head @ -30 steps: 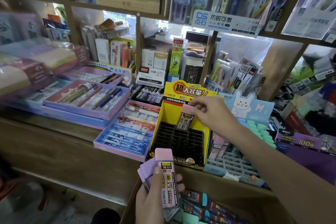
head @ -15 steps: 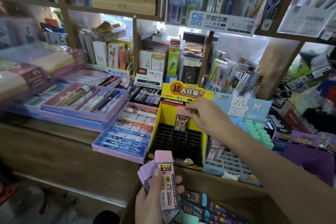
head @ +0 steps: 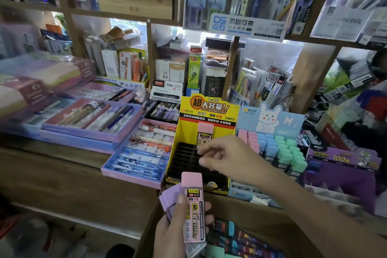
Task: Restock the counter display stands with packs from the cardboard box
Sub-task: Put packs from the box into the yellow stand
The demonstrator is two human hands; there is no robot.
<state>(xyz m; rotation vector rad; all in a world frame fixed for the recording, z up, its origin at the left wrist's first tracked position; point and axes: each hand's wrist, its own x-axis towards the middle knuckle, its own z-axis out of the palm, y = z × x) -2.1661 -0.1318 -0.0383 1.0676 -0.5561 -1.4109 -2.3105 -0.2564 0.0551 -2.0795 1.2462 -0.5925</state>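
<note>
My left hand (head: 174, 234) grips several pink packs (head: 193, 205); my right hand (head: 228, 159) hovers, loosely curled and empty, over the yellow stand (head: 209, 109).

Wooden counter (head: 62, 174), brown, its front edge running from lower left toward centre. Behind it stands a wooden shelf unit (head: 310, 77) with thick uprights and cross boards. Pale daylight (head: 125, 27) shows through gaps at the back of the middle shelf. Grey floor (head: 27, 236) below the counter's front edge, blurred.
</note>
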